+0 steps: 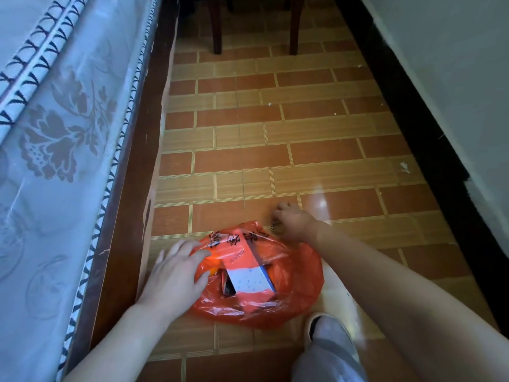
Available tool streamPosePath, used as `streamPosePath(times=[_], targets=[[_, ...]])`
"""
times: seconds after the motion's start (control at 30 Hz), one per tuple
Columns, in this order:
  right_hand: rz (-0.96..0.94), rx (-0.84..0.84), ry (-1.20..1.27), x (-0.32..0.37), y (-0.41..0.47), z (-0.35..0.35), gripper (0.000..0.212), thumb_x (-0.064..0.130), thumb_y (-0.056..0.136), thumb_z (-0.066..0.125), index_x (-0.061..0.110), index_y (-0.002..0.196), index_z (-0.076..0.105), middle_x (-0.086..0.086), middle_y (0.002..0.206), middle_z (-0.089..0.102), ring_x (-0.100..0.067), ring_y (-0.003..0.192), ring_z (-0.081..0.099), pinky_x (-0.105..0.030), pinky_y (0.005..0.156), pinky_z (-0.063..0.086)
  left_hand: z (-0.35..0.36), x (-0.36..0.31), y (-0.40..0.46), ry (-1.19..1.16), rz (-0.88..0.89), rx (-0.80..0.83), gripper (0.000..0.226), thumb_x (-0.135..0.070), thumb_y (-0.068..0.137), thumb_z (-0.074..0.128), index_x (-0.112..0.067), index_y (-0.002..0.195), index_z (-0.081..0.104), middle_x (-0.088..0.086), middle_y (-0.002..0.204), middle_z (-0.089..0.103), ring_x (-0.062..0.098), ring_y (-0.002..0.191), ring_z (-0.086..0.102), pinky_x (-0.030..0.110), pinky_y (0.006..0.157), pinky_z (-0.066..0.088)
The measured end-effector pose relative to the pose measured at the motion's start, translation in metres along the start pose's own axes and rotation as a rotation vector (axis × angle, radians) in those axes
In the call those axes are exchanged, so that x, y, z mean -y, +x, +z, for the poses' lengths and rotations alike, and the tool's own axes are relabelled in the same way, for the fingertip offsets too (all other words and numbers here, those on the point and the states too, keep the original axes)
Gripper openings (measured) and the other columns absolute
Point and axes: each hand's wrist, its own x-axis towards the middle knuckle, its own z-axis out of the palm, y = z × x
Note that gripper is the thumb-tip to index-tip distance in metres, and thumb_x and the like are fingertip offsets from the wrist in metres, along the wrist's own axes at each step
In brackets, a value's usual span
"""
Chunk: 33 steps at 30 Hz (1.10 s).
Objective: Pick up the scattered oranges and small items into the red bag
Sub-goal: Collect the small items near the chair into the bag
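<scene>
The red bag point(256, 274) is seen lying on the tiled floor point(275, 161) at about six o'clock in the view, its mouth open toward the camera. A white, blue-dotted box point(252, 279) is seen inside the opening, with a dark item beside it at its eight o'clock and a patch of orange at the bag's nine o'clock edge.

The left hand point(176, 274) is laid against the bag's nine o'clock side, fingers spread apart and flat on the plastic, nothing being clamped.

The right hand point(296, 220) is held at the bag's one o'clock, just past its far edge, with the fingers curled together. A small ring-shaped, metallic-looking item point(276, 228) is pinched or hung below them; the exact grip cannot be told.

A bed with a floral cover point(55, 133) is seen at nine o'clock, chair legs point(217, 28) at twelve o'clock, and a light shoe point(316, 323) at the bag's five o'clock.
</scene>
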Motion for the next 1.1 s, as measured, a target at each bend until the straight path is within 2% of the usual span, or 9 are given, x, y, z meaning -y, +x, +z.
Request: streamPosePath(times=[0.2, 0.3, 0.5, 0.7, 0.77, 0.83, 0.9, 1.0, 1.1], targets=[[-0.025, 0.009, -0.009, -0.005, -0.002, 0.002, 0.026, 0.027, 0.091, 0.069, 0.014, 0.112, 0.061, -0.007, 0.119, 0.051, -0.034, 0.115, 0.05, -0.039, 0.093, 0.051, -0.001, -0.004, 0.002, -0.093, -0.005, -0.018, 0.042, -0.041, 0.1, 0.058, -0.036, 0.142, 0.058, -0.013, 0.149, 0.048, 0.012, 0.144, 0.036, 0.041, 0.121, 0.034], [0.002, 0.002, -0.006, -0.007, -0.004, 0.005, 0.032, 0.032, 0.088, 0.072, 0.015, 0.113, 0.061, -0.006, 0.117, 0.052, -0.034, 0.114, 0.052, -0.039, 0.098, 0.048, -0.001, -0.005, 0.003, -0.126, -0.016, -0.022, 0.04, -0.04, 0.101, 0.057, -0.037, 0.142, 0.058, -0.015, 0.148, 0.048, 0.011, 0.143, 0.036, 0.039, 0.12, 0.034], [0.11, -0.083, 0.126, -0.008, -0.011, 0.006, 0.042, 0.038, 0.095, 0.061, 0.008, 0.122, 0.054, -0.017, 0.128, 0.056, -0.041, 0.121, 0.05, -0.045, 0.11, 0.038, -0.003, -0.006, 0.002, -0.161, -0.028, -0.028, 0.038, -0.036, 0.101, 0.058, -0.034, 0.139, 0.061, -0.015, 0.145, 0.05, 0.01, 0.141, 0.039, 0.037, 0.118, 0.036], [0.124, -0.216, 0.259, 0.003, -0.024, -0.015, 0.032, 0.04, 0.106, 0.048, 0.008, 0.109, 0.054, -0.019, 0.113, 0.061, -0.037, 0.109, 0.053, -0.043, 0.091, 0.039, -0.003, -0.007, 0.001, -0.177, -0.037, -0.028, 0.037, -0.037, 0.102, 0.058, -0.034, 0.138, 0.062, -0.015, 0.144, 0.051, 0.01, 0.14, 0.04, 0.037, 0.117, 0.038], [0.131, -0.234, 0.306, 0.013, -0.027, -0.023, 0.029, 0.043, 0.108, 0.044, 0.015, 0.103, 0.047, -0.016, 0.1, 0.061, -0.035, 0.093, 0.056, -0.04, 0.076, 0.04, -0.004, -0.006, 0.001, -0.192, -0.041, -0.032, 0.036, -0.037, 0.102, 0.059, -0.035, 0.137, 0.062, -0.016, 0.143, 0.051, 0.01, 0.139, 0.041, 0.038, 0.116, 0.04], [0.132, -0.269, 0.359, 0.026, -0.031, -0.031, 0.033, 0.048, 0.107, 0.043, 0.016, 0.097, 0.042, -0.009, 0.086, 0.06, -0.033, 0.079, 0.056, -0.041, 0.067, 0.042, -0.004, -0.003, 0.001, -0.229, -0.045, -0.043, 0.033, -0.035, 0.101, 0.06, -0.034, 0.134, 0.064, -0.016, 0.139, 0.053, 0.01, 0.136, 0.043, 0.038, 0.114, 0.043], [0.121, -0.316, 0.413, 0.04, -0.035, -0.041, 0.036, 0.05, 0.106, 0.046, 0.016, 0.093, 0.045, -0.008, 0.081, 0.061, -0.032, 0.075, 0.055, -0.041, 0.065, 0.043, -0.004, -0.001, -0.001, -0.247, -0.059, -0.055, 0.032, -0.035, 0.101, 0.06, -0.034, 0.133, 0.064, -0.017, 0.137, 0.053, 0.01, 0.136, 0.044, 0.038, 0.113, 0.044], [0.068, -0.368, 0.476, 0.061, -0.043, -0.052, 0.032, 0.044, 0.105, 0.054, 0.016, 0.09, 0.05, -0.008, 0.082, 0.063, -0.033, 0.077, 0.056, -0.037, 0.063, 0.036, -0.007, 0.003, -0.004, -0.269, -0.105, -0.075, 0.032, -0.036, 0.102, 0.061, -0.034, 0.133, 0.064, -0.017, 0.138, 0.053, 0.01, 0.135, 0.043, 0.035, 0.112, 0.043], [-0.016, -0.384, 0.486, 0.082, -0.055, -0.059, 0.03, 0.042, 0.103, 0.059, 0.014, 0.092, 0.056, -0.01, 0.083, 0.067, -0.033, 0.078, 0.06, -0.037, 0.063, 0.038, -0.011, 0.008, -0.006, -0.296, -0.129, -0.095, 0.032, -0.036, 0.1, 0.064, -0.034, 0.132, 0.066, -0.017, 0.137, 0.055, 0.01, 0.133, 0.045, 0.035, 0.111, 0.043]])
